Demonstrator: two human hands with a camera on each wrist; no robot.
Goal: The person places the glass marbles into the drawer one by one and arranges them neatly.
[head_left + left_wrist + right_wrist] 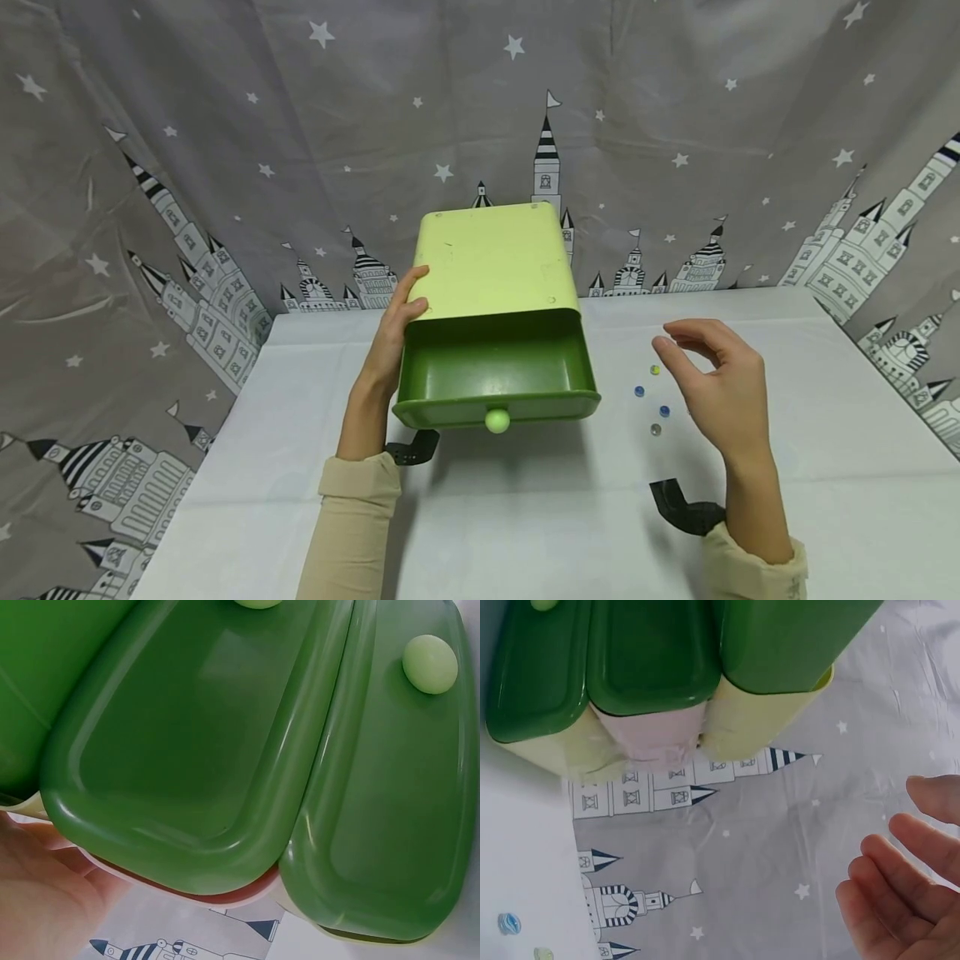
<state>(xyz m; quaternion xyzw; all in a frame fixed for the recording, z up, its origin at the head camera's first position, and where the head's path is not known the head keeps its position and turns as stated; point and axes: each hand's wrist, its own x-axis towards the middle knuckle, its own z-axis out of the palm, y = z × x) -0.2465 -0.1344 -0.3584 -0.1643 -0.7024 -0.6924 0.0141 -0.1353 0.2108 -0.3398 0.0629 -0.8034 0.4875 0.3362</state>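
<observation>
A small stacked drawer unit (491, 262) with a pale yellow top stands on the white table. Its green top drawer (498, 358) is pulled out, and its inside looks bare. Below it, the middle drawer (195, 735) and the bottom drawer (397, 795) are pushed in. My left hand (387, 346) rests against the unit's left side, fingertips near the upper edge. To the right, my right hand (723, 383) is raised over the table, fingers loosely bent, thumb apart, nothing visible between them. Near it lie several small glass marbles (664, 411), blue, yellow-green and clear.
A white cloth covers the table (525, 517). Behind it hangs a grey curtain (465, 100) printed with castles and stars. The pulled-out drawer's round pale knob (497, 421) juts toward me. A black wrist mount (686, 508) sits on the right forearm.
</observation>
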